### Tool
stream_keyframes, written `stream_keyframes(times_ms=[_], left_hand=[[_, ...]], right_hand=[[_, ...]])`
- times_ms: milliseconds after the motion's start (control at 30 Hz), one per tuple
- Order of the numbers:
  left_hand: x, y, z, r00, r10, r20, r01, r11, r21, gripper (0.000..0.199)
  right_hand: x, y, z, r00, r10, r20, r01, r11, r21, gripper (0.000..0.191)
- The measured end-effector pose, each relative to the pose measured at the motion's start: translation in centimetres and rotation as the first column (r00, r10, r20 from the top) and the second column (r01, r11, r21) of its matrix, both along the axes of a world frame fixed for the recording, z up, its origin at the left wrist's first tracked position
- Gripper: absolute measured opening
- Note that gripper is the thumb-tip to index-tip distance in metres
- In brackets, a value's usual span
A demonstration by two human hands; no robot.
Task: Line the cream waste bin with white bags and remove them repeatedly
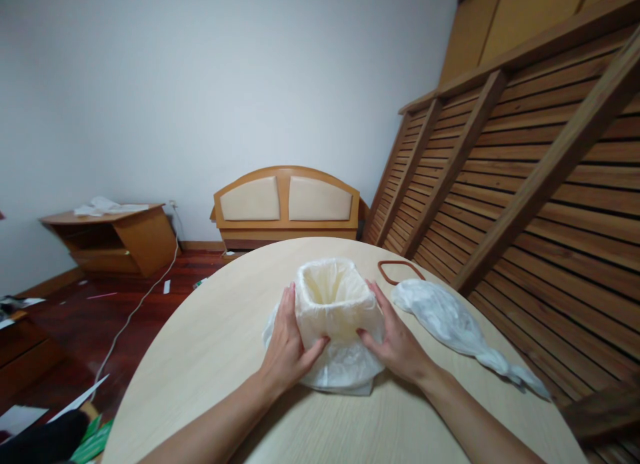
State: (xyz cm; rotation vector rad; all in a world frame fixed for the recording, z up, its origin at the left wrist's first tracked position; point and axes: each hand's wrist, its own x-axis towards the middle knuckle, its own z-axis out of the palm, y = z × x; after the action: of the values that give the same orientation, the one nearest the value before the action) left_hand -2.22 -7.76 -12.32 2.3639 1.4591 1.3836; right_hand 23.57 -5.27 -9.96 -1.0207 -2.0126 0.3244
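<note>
Left hand: bare, slender, with a smooth back (289,344)
Right hand: bare, of similar slim build (395,341)
Fingers: long and narrow, tapering towards rounded tips (287,304)
Left thumb: slim, with a rounded end (315,352)
Right thumb: much the same shape, rounded at the tip (370,344)
Nails: too small and soft in the view to tell their length or finish
Left wrist: bare, narrower than the arm behind it (267,382)
Right wrist: bare, likewise slim (427,375)
Left forearm: uncovered, smooth, broadening to the near edge (215,424)
Right forearm: uncovered, smooth, also broadening nearward (470,417)
</note>
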Motion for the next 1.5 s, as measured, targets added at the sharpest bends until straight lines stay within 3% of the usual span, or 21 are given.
stream_keyframes(times_ms=[67,167,233,467,833,1000,1133,1267,1500], left_hand=[[0.0,-0.3,0.2,1.0,0.006,0.016,-0.005,1.0,-0.011,0.109],[0.1,-0.8,0.3,0.999,-0.008,0.046,0.01,0.999,-0.037,0.102],[0.3,-0.9,0.1,0.999,-0.034,0.031,0.035,0.999,-0.018,0.099],[0.5,-0.1,-0.6,0.996,-0.054,-0.071,0.061,0.994,0.096,0.095],[-0.3,-0.1,2.2,0.98,-0.062,-0.189,0.115,0.953,0.282,0.061],[-0.3,-0.3,2.8,0.983,-0.076,-0.167,0.125,0.942,0.311,0.05],[-0.1,-0.7,3.1,0.982,-0.08,-0.173,0.135,0.932,0.338,0.043],[0.3,-1.6,3.5,0.984,-0.045,-0.171,0.104,0.929,0.356,0.043],[1.7,-2.5,3.9,0.985,-0.044,-0.17,0.111,0.906,0.409,0.034]], right_hand=[[0.2,0.1,-0.1,1.0,0.005,0.015,-0.007,0.99,0.141,0.098],[0.1,0.0,-0.1,0.992,0.034,0.125,-0.078,0.929,0.361,0.104],[-0.2,-0.2,-0.1,0.978,0.031,0.208,-0.117,0.902,0.415,0.105],[-1.1,-0.3,-0.8,0.966,-0.021,0.257,-0.085,0.915,0.394,0.091],[-1.1,-0.3,-0.1,0.981,-0.013,0.193,-0.075,0.896,0.438,0.067],[-1.6,-0.6,0.8,0.995,-0.063,0.077,0.013,0.846,0.533,0.064],[-1.9,-1.1,1.7,0.993,-0.101,0.059,0.045,0.797,0.602,0.046],[-2.0,-1.6,2.4,0.996,-0.061,0.07,0.005,0.789,0.614,0.028],[-2.3,-2.3,2.7,0.997,0.044,0.069,-0.077,0.776,0.626,0.022]])
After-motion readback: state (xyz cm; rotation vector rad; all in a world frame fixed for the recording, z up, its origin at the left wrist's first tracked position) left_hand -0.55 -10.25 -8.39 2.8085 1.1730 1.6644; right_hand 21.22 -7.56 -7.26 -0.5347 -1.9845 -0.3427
